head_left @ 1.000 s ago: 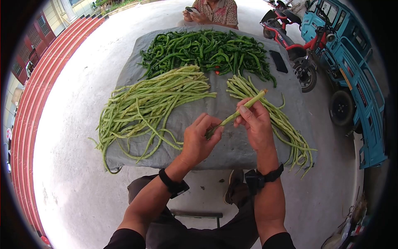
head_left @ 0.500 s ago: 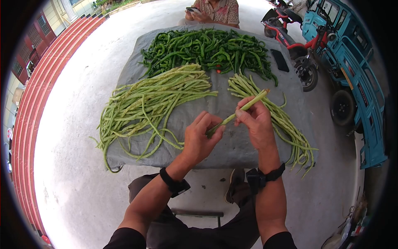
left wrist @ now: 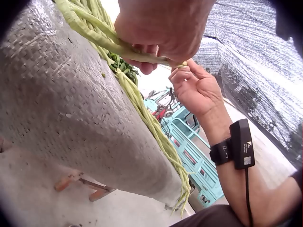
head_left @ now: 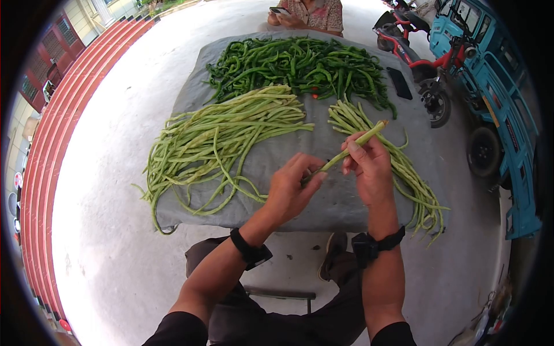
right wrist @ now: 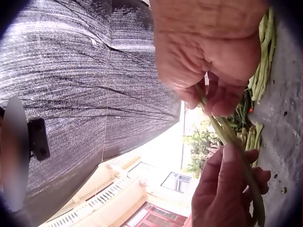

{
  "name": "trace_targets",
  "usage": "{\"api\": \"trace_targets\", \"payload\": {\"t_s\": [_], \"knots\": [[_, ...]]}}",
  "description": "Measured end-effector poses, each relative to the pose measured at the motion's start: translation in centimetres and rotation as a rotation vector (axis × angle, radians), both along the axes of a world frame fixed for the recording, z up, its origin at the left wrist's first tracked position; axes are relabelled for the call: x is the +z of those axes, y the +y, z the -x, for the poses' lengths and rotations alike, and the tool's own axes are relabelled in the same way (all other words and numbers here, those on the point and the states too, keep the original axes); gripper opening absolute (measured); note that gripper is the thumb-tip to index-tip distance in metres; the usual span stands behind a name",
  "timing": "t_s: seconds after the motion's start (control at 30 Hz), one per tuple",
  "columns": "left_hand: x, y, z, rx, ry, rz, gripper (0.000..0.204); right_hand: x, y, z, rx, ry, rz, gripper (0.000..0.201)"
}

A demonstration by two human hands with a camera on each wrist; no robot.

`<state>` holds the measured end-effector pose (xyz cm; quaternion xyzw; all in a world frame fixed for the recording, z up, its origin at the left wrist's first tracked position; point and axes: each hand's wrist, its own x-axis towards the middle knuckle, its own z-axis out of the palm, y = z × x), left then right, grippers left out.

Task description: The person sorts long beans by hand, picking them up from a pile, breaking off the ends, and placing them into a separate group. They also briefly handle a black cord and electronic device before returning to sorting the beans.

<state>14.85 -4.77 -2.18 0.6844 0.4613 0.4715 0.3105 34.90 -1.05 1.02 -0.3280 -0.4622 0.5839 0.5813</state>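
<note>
Both hands hold long beans (head_left: 332,164) over the near part of the table. My left hand (head_left: 293,187) pinches them between thumb and fingers at the lower end. At the upper end, my right hand (head_left: 372,170) grips them, its thumb lying along them, with the pale tip poking out past the fingers. In the right wrist view the left hand (right wrist: 227,189) has its thumb pressed on the beans, below the right hand (right wrist: 208,52). A large pile of long beans (head_left: 225,132) lies to the left. A smaller bundle of long beans (head_left: 412,181) lies beside the right hand.
Green peppers (head_left: 300,66) are heaped at the far side of the grey-covered table (head_left: 323,207). A black phone (head_left: 399,83) lies at the right edge. Across the table a person (head_left: 311,14) holds a phone. A red bike (head_left: 427,63) and blue three-wheeler (head_left: 502,104) stand at right.
The head view has turned slightly, so the scene sits further right. Both hands keep hold of the long beans; the right thumb has shifted along them.
</note>
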Motion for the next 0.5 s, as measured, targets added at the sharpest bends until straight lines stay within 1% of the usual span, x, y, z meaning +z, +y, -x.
{"api": "trace_targets", "payload": {"t_s": [0.1,0.2,0.4,0.5], "knots": [[-0.7,0.2,0.1,-0.026,0.068,-0.035,0.022,0.3,0.0,-0.2,-0.062,0.016,0.022,0.014],[-0.9,0.3,0.3,-0.05,0.114,-0.016,0.025,0.2,0.4,-0.9,-0.117,0.026,0.036,0.014],[-0.5,0.2,0.7,-0.013,0.23,-0.037,0.026,0.1,0.9,-2.5,-0.213,0.057,0.056,0.015],[-0.3,0.3,1.1,0.013,0.334,-0.043,0.026,0.0,1.2,-3.6,-0.263,0.081,0.037,0.016]]}}
